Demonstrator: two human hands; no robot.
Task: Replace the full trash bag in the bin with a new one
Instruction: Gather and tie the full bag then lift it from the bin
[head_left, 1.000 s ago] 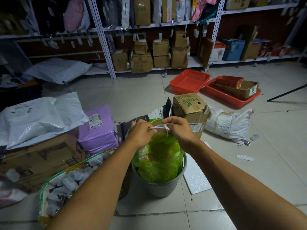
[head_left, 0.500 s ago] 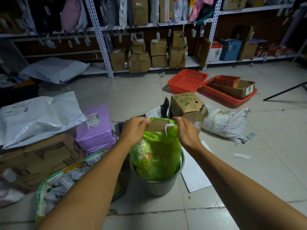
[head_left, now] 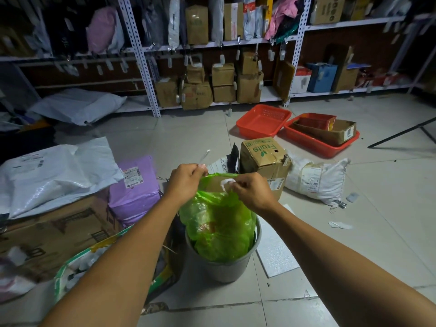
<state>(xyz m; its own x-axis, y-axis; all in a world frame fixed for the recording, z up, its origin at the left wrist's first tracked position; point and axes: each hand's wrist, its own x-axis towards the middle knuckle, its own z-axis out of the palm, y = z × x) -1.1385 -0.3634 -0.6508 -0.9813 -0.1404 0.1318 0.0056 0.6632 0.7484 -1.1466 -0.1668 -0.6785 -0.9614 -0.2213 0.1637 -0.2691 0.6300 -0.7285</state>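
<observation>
A full green trash bag (head_left: 218, 226) stands in a grey round bin (head_left: 221, 265) on the tiled floor, its top drawn up above the rim. A piece of cardboard shows inside the bag's open mouth. My left hand (head_left: 186, 181) pinches the bag's left top edge together with a white drawstring (head_left: 204, 155) that sticks up and away. My right hand (head_left: 250, 190) pinches the other white drawstring loop at the bag's right top edge. Both hands are held just above the bin, a short gap apart.
A "Fruits" cardboard box (head_left: 264, 159) and a white sack (head_left: 316, 178) lie just behind the bin. Purple (head_left: 135, 185) and white parcels and a flat carton crowd the left. Red baskets (head_left: 263, 120) sit further back before shelving. A white foam sheet (head_left: 274, 253) lies right of the bin.
My hands have moved apart from a close grip over the bag's top, and the bag's mouth has spread open. The left drawstring end now sticks up free.
</observation>
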